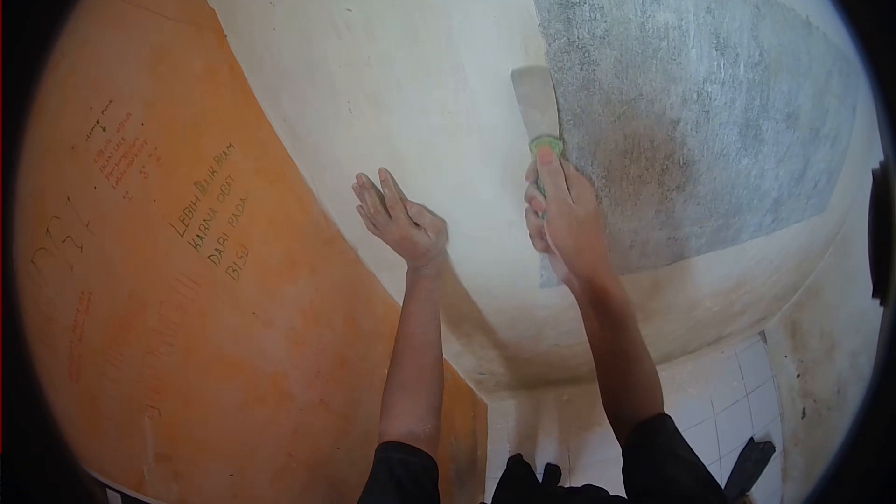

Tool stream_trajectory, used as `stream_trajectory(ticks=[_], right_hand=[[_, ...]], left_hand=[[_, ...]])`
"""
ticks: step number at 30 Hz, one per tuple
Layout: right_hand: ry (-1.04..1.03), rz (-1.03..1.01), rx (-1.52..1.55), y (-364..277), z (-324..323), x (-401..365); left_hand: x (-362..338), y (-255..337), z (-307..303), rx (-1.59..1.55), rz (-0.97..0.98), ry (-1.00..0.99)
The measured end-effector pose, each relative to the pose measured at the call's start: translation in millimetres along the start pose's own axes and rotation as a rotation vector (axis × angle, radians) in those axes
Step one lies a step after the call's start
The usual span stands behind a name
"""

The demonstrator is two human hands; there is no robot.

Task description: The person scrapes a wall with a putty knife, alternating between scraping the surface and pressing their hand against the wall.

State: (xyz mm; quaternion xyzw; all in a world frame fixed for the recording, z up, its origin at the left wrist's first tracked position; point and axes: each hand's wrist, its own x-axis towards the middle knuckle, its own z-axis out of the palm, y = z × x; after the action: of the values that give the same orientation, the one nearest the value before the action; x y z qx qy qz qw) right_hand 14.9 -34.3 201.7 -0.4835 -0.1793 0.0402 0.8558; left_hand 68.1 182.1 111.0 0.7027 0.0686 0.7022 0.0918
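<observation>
My right hand is wrapped round the green handle of a putty knife, thumb laid along it. The wide metal blade points up, its far edge at the white wall beside the left border of a rough grey patch. To the left, my left hand is held up with fingers stretched out and holds nothing. It is close to the white wall, near the line where the orange wall begins.
An orange wall with handwriting in dark and red ink fills the left side. White tiles show low down, below the white wall. A dark object stands at the right edge, and dark cloth lies at the lower right.
</observation>
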Motion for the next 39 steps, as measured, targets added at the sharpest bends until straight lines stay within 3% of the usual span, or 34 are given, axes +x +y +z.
stream_trajectory(ticks=[3, 7, 22, 24, 27, 31, 39], right_hand=[[0.037, 0.097, -0.004, 18.5, -21.0, -18.4], [0.023, 0.059, -0.049, 3.3, -21.6, -9.7], [0.011, 0.212, -0.098, -5.0, -48.6, -6.5], [-0.021, 0.030, -0.157, -24.9, -25.0, 14.7], [-0.036, 0.016, -0.085, -45.8, -3.3, 12.5], [0.081, 0.095, -0.202, -0.1, -35.9, -7.6], [0.096, 0.121, -0.095, 1.5, -36.0, -14.7]], left_hand=[[1.1, -3.4, 2.8, 0.012, 0.023, 0.033], [1.7, -1.6, 1.3, 0.007, 0.030, 0.042], [1.4, -4.0, 0.9, 0.025, 0.006, 0.031], [-0.5, -2.5, 1.4, 0.021, 0.015, 0.027], [1.4, -2.3, -0.1, 0.015, 0.013, 0.023], [1.0, -3.9, 1.0, 0.032, 0.018, 0.033], [-1.2, -6.1, 1.4, 0.039, -0.008, 0.031]])
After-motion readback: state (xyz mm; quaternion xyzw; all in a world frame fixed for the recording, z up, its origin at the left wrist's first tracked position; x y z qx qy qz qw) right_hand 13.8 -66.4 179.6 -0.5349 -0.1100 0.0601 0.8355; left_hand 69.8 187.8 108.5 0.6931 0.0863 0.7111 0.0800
